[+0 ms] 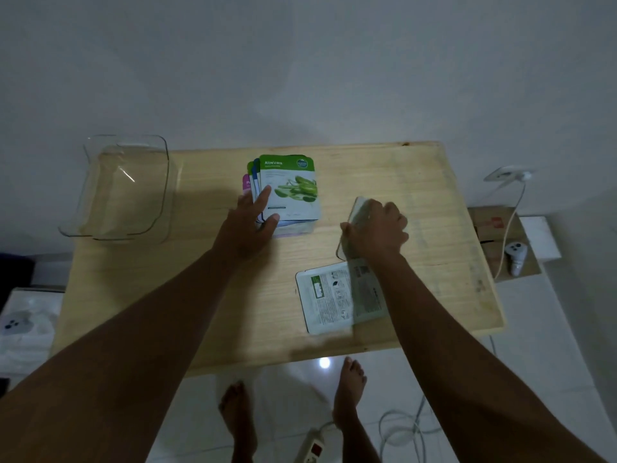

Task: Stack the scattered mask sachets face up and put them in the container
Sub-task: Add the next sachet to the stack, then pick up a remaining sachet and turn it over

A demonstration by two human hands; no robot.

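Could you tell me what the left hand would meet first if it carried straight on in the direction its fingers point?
The left hand already touches the stack of sachets, topped by the Aloe Vera sachet; going on, it would likely push that stack.

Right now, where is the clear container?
The clear container sits at the table's far left corner, left of the sachet stack under the left hand.

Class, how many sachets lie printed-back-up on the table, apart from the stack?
1 back-up sachet near the front edge, beside the right forearm. The right hand lifts another; its face is unclear.
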